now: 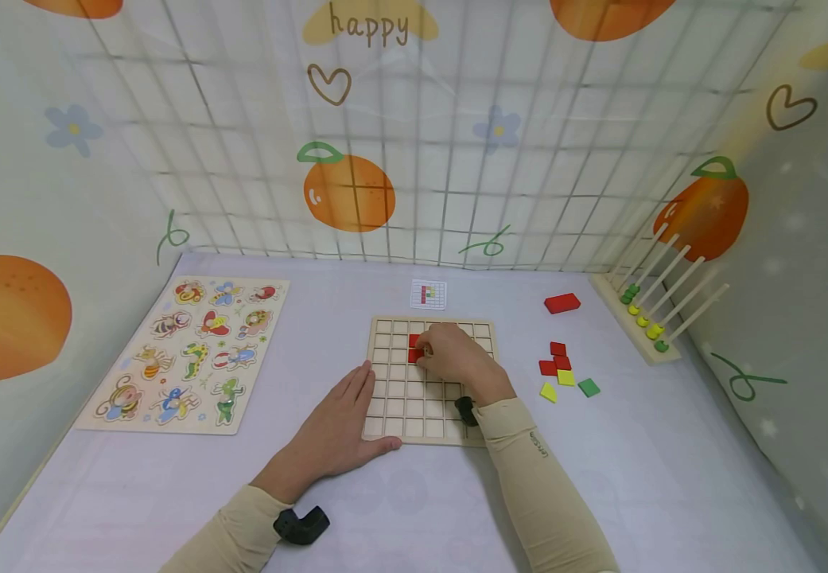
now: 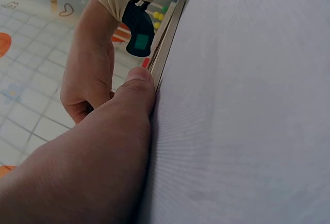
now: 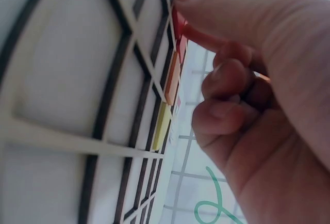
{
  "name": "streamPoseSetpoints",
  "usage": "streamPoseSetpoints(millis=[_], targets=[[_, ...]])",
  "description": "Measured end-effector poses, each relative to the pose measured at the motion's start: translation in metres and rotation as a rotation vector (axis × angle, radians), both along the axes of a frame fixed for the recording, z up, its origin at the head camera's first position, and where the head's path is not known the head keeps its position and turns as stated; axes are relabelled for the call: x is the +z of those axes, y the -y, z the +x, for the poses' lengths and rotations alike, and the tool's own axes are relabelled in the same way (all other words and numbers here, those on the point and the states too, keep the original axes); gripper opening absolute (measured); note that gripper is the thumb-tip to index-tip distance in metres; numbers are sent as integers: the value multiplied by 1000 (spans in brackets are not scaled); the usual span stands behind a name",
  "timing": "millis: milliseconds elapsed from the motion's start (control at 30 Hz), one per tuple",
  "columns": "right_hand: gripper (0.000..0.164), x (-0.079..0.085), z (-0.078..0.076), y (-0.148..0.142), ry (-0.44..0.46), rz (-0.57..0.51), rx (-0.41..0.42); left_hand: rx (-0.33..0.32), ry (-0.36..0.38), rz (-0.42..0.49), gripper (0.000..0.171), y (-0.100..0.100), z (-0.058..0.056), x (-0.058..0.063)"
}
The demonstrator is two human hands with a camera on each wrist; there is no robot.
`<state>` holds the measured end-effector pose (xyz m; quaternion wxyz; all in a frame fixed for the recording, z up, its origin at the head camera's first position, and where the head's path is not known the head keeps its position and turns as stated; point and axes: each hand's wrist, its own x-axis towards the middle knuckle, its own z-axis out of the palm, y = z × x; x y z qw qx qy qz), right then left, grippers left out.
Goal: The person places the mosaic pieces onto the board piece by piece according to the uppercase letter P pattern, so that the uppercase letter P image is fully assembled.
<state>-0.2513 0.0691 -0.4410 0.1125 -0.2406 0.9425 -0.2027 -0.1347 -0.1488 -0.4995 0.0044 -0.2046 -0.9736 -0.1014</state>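
Observation:
A wooden grid board (image 1: 414, 406) lies on the table in front of me. My right hand (image 1: 452, 354) is over its upper middle, thumb and index finger pinching a red square tile (image 1: 414, 356), with the other fingers curled in. Another red tile (image 1: 414, 341) sits in the cell just above. The right wrist view shows the thumb tip at the red tile, and an orange-looking tile (image 3: 173, 82) and a yellow tile (image 3: 161, 126) in nearby cells. My left hand (image 1: 335, 426) rests along the board's left edge, fingers straight and thumb at the lower left corner.
A small pattern card (image 1: 429, 294) lies behind the board. To the right are loose red tiles (image 1: 548, 368), yellow tiles (image 1: 565, 378), a green tile (image 1: 588, 387) and a red block (image 1: 562, 303). A peg rack (image 1: 643, 330) stands far right; an insect puzzle (image 1: 184, 354) lies left.

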Motion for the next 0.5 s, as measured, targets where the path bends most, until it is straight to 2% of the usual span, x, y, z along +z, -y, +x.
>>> streamPoseSetpoints(millis=[267,500], targets=[[24,7,2,-11,42,-97,-54,-3,-16,1,120,1,0,-2],[30,17,-4,-42,52,-153,-98,6,-11,-4,120,0,-1,-3]])
